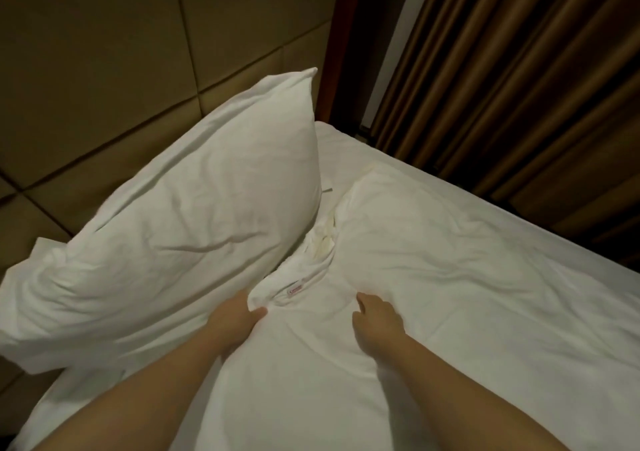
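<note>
White bed (341,145), padded wall (104,69) behind. Pillow (325,239) tucked in wrinkled white case (433,242). Left hand (235,319) pinches case edge; right hand (377,322) rests on top, grip unclear.

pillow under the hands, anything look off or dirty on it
Yes. The flat pillow has yellowish patches in its bunched folds beside the propped pillow, like staining or the inner showing. The left hand grips that crumpled end; the case is wrinkled all over.

Just staring at tan padded wall panels (104,52), brown pleated curtains (519,86), dark wood trim (346,34) running between, everything sitting in dim lighting.
</note>
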Available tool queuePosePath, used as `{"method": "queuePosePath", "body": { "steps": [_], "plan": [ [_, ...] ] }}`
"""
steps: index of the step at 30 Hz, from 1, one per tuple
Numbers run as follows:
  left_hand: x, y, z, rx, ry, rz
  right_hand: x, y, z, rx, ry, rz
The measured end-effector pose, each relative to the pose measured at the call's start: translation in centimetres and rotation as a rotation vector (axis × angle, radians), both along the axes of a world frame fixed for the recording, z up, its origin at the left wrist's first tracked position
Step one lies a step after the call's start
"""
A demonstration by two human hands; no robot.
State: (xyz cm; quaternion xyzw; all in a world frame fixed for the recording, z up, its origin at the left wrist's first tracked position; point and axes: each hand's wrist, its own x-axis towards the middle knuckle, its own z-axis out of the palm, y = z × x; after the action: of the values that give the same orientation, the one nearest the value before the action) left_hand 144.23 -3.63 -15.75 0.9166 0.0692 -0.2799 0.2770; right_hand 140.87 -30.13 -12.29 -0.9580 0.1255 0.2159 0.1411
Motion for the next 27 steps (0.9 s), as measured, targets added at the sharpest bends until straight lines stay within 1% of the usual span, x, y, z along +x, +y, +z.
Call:
{"method": "queuePosePath", "body": {
  "steps": [4,6,8,11,14,15,17,19,20,22,23,26,27],
  "plan": [
    [-0.5,-0.2,-0.4,-0.043,-0.027,0.048,-0.7,0.5,-0.5,-0.053,-0.019,0.052],
    [-1.1,-0.2,0.3,-0.101,-0.057,0.106,-1.4,1.2,-0.4,-0.044,-0.021,0.029],
    [-2.3,0.7,1.0,-0.185,-0.042,0.137,-2.4,1.7,-0.4,0.014,-0.031,-0.046],
    [-4.5,3.1,1.6,-0.256,0.083,0.071,-3.7,1.8,0.0,0.119,-0.068,-0.14],
    [-4.9,4.1,4.1,-0.383,0.317,-0.013,-5.1,0.7,1.0,0.211,-0.08,-0.176],
    [-4.2,4.0,5.6,-0.423,0.355,-0.031,-5.6,0.1,1.4,0.246,-0.095,-0.197],
    [-2.6,4.0,8.3,-0.49,0.372,-0.041,-6.7,-1.2,1.8,0.294,-0.132,-0.231],
    [-1.7,3.9,10.0,-0.529,0.362,-0.038,-7.8,-2.2,2.0,0.296,-0.157,-0.237],
    [-1.8,3.6,10.3,-0.498,0.347,-0.039,-8.3,-2.5,2.0,0.29,-0.156,-0.237],
    [-3.4,3.4,9.3,-0.317,0.283,-0.062,-9.8,-2.3,2.1,0.284,-0.118,-0.229],
    [-4.9,3.5,8.4,-0.263,0.279,-0.078,-10.6,-1.9,2.0,0.285,-0.095,-0.214],
    [-9.5,5.1,5.9,-0.278,0.397,0.017,-12.5,0.1,1.8,0.249,-0.064,-0.109],
    [-10.4,5.9,5.2,-0.289,0.411,0.043,-12.8,1.0,1.8,0.229,-0.051,-0.071]
  ]
}}
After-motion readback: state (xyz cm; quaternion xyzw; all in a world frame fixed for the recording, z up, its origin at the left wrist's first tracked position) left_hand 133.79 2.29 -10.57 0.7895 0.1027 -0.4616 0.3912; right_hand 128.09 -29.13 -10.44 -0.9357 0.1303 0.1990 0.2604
